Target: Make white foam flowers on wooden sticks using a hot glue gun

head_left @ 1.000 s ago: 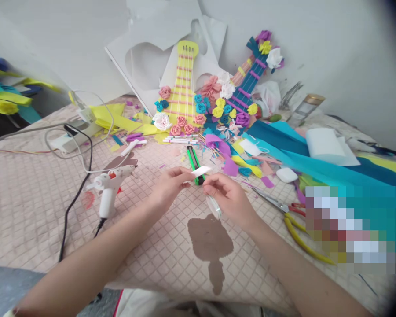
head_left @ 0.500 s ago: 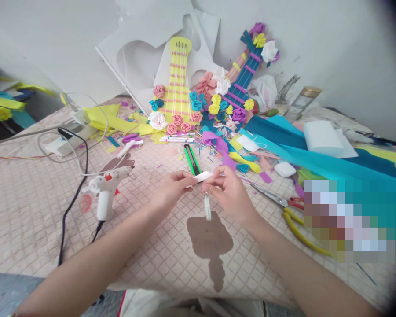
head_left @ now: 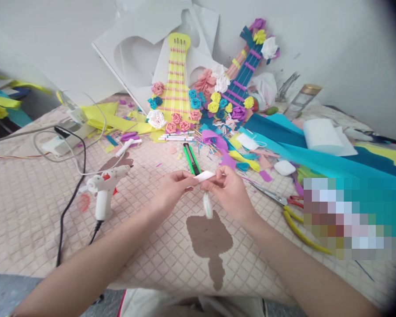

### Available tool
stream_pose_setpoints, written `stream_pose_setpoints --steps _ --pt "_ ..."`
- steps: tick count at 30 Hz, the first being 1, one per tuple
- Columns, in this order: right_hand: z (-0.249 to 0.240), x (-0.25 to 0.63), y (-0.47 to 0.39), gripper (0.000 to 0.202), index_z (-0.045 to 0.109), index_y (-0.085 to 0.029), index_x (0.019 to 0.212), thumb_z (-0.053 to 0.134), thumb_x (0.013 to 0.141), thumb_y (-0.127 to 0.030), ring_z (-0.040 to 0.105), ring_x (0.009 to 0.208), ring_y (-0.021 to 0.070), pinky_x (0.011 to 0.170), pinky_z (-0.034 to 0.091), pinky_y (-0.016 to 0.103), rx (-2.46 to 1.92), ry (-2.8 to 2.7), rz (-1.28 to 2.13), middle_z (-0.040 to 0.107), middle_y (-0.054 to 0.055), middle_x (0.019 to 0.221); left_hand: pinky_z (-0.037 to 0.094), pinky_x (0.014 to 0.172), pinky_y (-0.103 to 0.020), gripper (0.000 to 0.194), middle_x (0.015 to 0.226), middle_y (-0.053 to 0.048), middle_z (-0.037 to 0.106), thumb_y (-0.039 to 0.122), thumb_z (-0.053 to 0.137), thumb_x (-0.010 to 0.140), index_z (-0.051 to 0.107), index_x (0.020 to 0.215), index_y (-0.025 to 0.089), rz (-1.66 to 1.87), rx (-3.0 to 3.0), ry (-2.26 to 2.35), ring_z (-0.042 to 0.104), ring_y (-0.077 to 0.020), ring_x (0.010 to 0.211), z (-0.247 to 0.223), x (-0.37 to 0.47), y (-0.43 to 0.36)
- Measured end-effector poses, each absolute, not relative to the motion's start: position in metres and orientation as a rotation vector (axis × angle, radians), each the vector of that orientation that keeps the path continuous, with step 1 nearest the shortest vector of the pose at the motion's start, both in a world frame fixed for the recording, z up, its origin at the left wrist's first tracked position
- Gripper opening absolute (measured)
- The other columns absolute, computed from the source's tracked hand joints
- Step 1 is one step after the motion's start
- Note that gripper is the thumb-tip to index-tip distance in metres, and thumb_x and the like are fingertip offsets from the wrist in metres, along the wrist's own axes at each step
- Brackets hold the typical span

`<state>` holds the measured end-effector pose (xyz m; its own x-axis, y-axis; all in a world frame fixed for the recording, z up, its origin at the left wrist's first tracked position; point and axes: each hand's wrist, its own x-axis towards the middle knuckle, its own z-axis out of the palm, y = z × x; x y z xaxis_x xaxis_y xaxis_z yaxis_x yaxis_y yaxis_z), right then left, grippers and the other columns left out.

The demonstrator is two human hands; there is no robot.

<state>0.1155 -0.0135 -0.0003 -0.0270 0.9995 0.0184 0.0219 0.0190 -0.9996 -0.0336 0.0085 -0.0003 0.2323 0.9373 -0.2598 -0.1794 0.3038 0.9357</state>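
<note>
A small white paper strip (head_left: 204, 176) is stretched between my two hands above the middle of the table. The fingers of my left hand (head_left: 174, 188) pinch its left end. My right hand (head_left: 233, 193) grips the other end with thumb and curled fingers. Below the right thumb hangs a narrow whitish piece (head_left: 207, 207) with a faint greenish mark; whether it belongs to the same strip I cannot tell. Just beyond the strip lies a green box cutter (head_left: 192, 158), its near end partly covered by the strip.
A white hot glue gun (head_left: 104, 193) with a black cord stands on the left. Yellow-handled scissors (head_left: 292, 215) lie to the right. Behind are a yellow paper guitar (head_left: 177, 83), a blue paper guitar (head_left: 246, 72), paper scraps and a white roll (head_left: 321, 135).
The white strip between my fingers looks slightly wider, and the piece hanging below has swung a little. Both hands stay nearly in place; the camera view has shifted slightly.
</note>
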Motion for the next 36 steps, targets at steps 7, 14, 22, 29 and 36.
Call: stream_pose_setpoints --steps 7,14,22,29,36 --pt "-0.0025 0.1168 -0.0131 0.033 0.033 -0.023 0.073 0.065 0.069 -0.026 0.065 0.068 0.0186 0.060 0.047 0.030 -1.223 -1.261 1.180 0.065 -0.001 0.068 0.040 0.069 -0.027 0.011 0.061 -0.001 0.060 0.021 0.069 0.060 0.061 0.060 0.014 0.941 0.938 1.043 0.055 -0.0116 0.065 -0.0005 -0.0330 0.0089" --pt "-0.0030 0.1176 -0.0135 0.034 0.032 -0.023 0.073 0.066 0.068 -0.024 0.066 0.068 0.0192 0.060 0.047 0.030 -1.232 -1.272 1.179 0.067 0.000 0.069 0.042 0.072 -0.029 0.011 0.063 -0.002 0.062 0.021 0.069 0.060 0.061 0.060 0.014 0.935 0.967 1.052 0.057 -0.0132 0.067 -0.0001 -0.0334 0.0090" --pt "-0.0019 0.1177 -0.0139 0.035 0.030 -0.023 0.070 0.065 0.069 -0.024 0.066 0.067 0.0190 0.059 0.046 0.029 -1.254 -1.289 1.143 0.065 -0.001 0.066 0.042 0.074 -0.030 0.011 0.066 -0.003 0.064 0.023 0.069 0.060 0.062 0.061 0.014 0.919 1.012 1.078 0.059 -0.0144 0.070 -0.0013 -0.0338 0.0099" --pt "-0.0010 0.1178 -0.0140 0.035 0.029 -0.023 0.069 0.064 0.069 -0.025 0.065 0.066 0.0190 0.056 0.044 0.028 -1.248 -1.291 1.145 0.062 -0.002 0.064 0.042 0.074 -0.030 0.011 0.067 -0.004 0.065 0.022 0.068 0.061 0.062 0.062 0.014 0.911 1.022 1.061 0.059 -0.0147 0.070 0.0001 -0.0336 0.0093" --pt "-0.0018 0.1182 -0.0142 0.036 0.029 -0.023 0.069 0.064 0.069 -0.025 0.064 0.064 0.0182 0.057 0.043 0.028 -1.269 -1.310 1.133 0.062 -0.002 0.063 0.040 0.068 -0.027 0.010 0.062 -0.002 0.063 0.021 0.069 0.060 0.062 0.060 0.014 0.920 1.010 1.046 0.056 -0.0125 0.065 0.0014 -0.0328 0.0078"
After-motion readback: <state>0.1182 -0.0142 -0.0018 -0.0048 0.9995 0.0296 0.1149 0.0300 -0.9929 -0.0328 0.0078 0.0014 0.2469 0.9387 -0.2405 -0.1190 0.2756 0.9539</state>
